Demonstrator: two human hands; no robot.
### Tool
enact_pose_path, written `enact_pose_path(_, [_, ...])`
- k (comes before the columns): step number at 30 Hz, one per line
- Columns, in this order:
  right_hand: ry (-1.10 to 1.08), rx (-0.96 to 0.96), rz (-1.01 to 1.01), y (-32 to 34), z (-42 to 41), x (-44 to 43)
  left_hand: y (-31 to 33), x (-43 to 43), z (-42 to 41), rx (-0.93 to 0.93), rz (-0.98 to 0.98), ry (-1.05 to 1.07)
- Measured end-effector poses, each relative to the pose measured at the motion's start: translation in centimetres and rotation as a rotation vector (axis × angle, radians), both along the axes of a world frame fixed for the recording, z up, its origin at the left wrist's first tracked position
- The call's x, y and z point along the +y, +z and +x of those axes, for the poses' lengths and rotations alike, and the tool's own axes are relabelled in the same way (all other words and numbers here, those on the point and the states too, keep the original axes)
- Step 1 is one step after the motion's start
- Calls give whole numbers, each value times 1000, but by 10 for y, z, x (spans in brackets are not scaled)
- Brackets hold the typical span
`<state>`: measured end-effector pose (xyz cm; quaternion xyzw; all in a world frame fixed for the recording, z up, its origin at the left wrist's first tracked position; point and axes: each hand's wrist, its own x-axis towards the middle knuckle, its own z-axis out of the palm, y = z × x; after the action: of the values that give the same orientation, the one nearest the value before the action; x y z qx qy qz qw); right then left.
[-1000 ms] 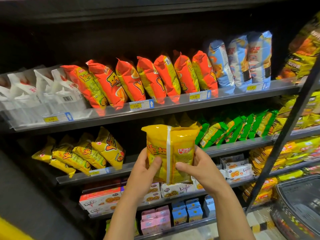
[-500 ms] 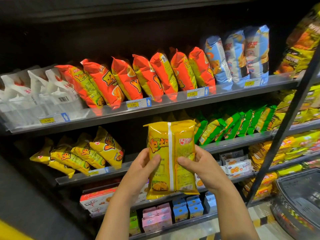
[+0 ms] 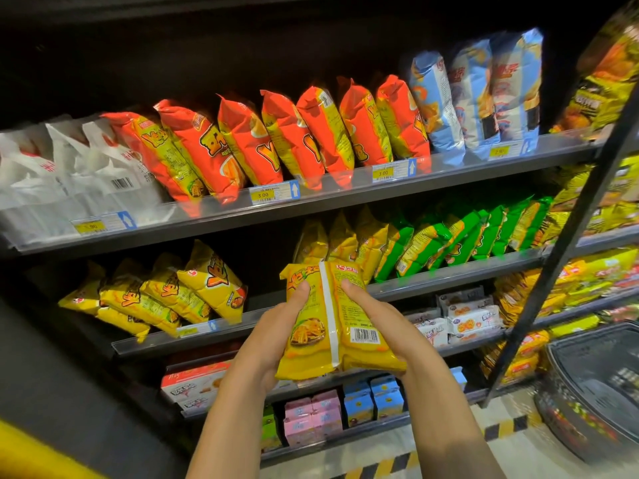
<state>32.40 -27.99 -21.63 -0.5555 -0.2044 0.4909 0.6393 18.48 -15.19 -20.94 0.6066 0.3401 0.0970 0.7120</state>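
Hold: A person grips a yellow snack bag (image 3: 359, 354) with both hands in front of a shop shelf.
Left hand: The left hand (image 3: 273, 328) clasps the bag's 9 o'clock edge. Its thumb lies flat on the facing panel and its fingers are curled behind, out of sight.
Right hand: The right hand (image 3: 383, 323) clasps the 3 o'clock edge the same way, with the thumb pointing to 11 o'clock across the print.
Bag's place: The bag hangs between the two hands, off any shelf. It is at 6 o'clock from the row of matching yellow bags (image 3: 340, 240) on the middle shelf (image 3: 449, 280).
Bag's look: The back panel faces the camera. It is glossy yellow with a white seam down its centre and red lettering at the top. There is a picture of fried strips at the lower left and a barcode at the lower right. The top tips away towards the shelf and the bottom edge bulges nearer the camera.
Change: Half a second ago the bag stood close to upright, its top level with the green bags (image 3: 466, 236). It now sits lower and leans back, and the barcode shows. Both thumbs lie higher up the panel.
Around: Orange bags (image 3: 294, 140) and pale blue bags (image 3: 477, 95) line the upper shelf at 12 and 1 o'clock. More yellow bags (image 3: 155, 295) lie at 9 o'clock. Pink cartons (image 3: 311, 421) stand at 6 o'clock and a dark basket (image 3: 594, 385) sits at 4 o'clock.
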Motion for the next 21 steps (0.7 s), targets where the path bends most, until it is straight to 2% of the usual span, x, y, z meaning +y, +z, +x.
enact_pose_path(2, [-24, 145, 19, -1, -6, 3, 0, -3, 0, -31, 60, 19])
enact_pose_path(5, [-75, 177, 26, -14, -5, 4, -1, -4, 1, -30, 207, 135])
enact_pose_path(8, [-155, 49, 63, -24, -3, 7, -6, 0, -1, -42, 438, 302])
enact_pose_path(10, [-232, -98, 83, -26, -5, 11, -3, -3, -1, -58, 545, 306])
enact_pose_path(15, [-277, -358, 106, -18, -19, 19, -2, -14, 7, -67, 547, 101])
enact_pose_path(21, [-154, -447, 78, -13, -17, 19, 0, -13, 4, -83, 413, 125])
